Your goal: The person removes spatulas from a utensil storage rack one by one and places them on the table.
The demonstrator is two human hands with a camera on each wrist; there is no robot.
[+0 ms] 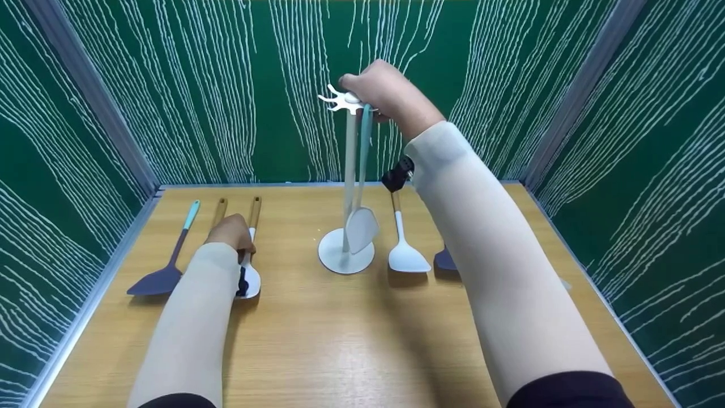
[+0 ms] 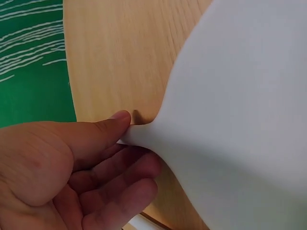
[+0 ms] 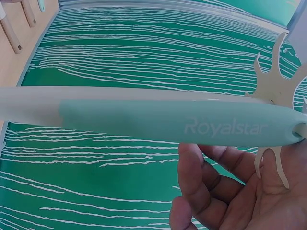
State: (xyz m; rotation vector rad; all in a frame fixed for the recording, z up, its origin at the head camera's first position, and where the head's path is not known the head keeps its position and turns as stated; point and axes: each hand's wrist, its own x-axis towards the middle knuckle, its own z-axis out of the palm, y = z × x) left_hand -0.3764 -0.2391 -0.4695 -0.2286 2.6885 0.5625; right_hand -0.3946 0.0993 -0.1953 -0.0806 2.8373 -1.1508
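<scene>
My left hand (image 1: 231,232) pinches the thin neck of a white spatula (image 1: 249,279) with a wooden handle. The spatula's broad blade (image 2: 240,91) fills much of the left wrist view. At the top of a white utensil stand (image 1: 346,253), my right hand (image 1: 382,90) is beside the hooks. A utensil with a teal handle (image 3: 158,122) and a pale, rounded head (image 1: 362,229) hangs from one hook by its handle hole. In the right wrist view, my loosely curled fingers (image 3: 189,167) lie just beneath this handle, not wrapped round it.
A dark turner (image 1: 161,280) with a teal-tipped handle lies at the left. Beside it shows another wooden handle (image 1: 221,209), its head hidden by my arm. To the stand's right lie a white turner (image 1: 406,258) and a partly covered dark blade (image 1: 446,259). Green walls (image 1: 294,141) enclose the table.
</scene>
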